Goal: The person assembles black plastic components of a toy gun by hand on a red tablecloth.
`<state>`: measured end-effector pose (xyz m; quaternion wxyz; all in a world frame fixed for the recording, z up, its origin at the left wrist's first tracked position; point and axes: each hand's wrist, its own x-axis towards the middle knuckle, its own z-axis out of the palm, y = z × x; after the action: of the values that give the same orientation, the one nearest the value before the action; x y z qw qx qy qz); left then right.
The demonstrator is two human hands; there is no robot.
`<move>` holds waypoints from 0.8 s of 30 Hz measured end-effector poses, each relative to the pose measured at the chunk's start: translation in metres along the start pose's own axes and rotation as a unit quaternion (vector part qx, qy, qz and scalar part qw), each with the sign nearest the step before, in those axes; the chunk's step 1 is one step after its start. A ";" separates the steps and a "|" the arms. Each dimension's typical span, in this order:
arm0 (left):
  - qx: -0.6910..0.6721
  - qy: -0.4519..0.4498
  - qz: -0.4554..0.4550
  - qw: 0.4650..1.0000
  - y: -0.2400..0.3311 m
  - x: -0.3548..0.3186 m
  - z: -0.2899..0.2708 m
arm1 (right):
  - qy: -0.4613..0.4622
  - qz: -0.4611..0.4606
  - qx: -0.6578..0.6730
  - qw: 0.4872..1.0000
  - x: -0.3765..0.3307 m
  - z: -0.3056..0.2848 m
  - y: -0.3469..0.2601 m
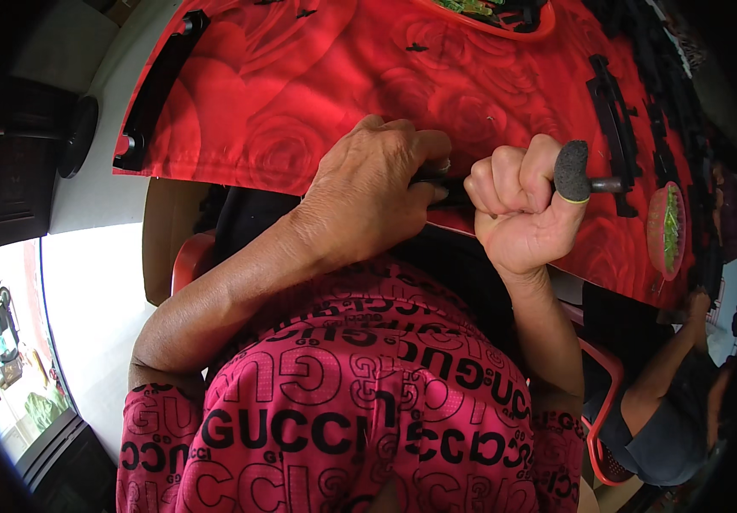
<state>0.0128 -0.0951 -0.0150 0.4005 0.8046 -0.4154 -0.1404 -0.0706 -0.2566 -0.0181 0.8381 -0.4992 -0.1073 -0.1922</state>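
Note:
My left hand (372, 184) is closed at the table's near edge, thumb and fingers pinched on a small dark piece (428, 177) mostly hidden by them. Just to its right, my right hand (522, 201) makes a fist, with a grey finger sleeve (571, 171) over the thumb. From behind that thumb sticks out the end of a dark rod-like tool (608, 185); the fist hides the rest, so its kind does not show. Both hands are over the near edge of a red rose-patterned tablecloth (291, 103).
A long black plastic strip (159, 94) lies at the table's left edge. More black plastic parts (612, 128) lie at right, near a small red dish (661, 227) of green pieces. A red tray (522, 34) holds green pieces at the back. Another person's arm (668, 372) is at lower right.

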 end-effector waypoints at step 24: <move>-0.006 -0.062 -0.007 0.998 0.012 -0.020 -0.020 | -0.015 -0.062 -0.711 0.700 0.068 -0.082 -0.016</move>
<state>0.0048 -0.0729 0.0043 0.3782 0.7946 -0.4330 -0.1952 -0.0167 -0.3495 -0.0194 0.2180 -0.9418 0.0183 -0.2554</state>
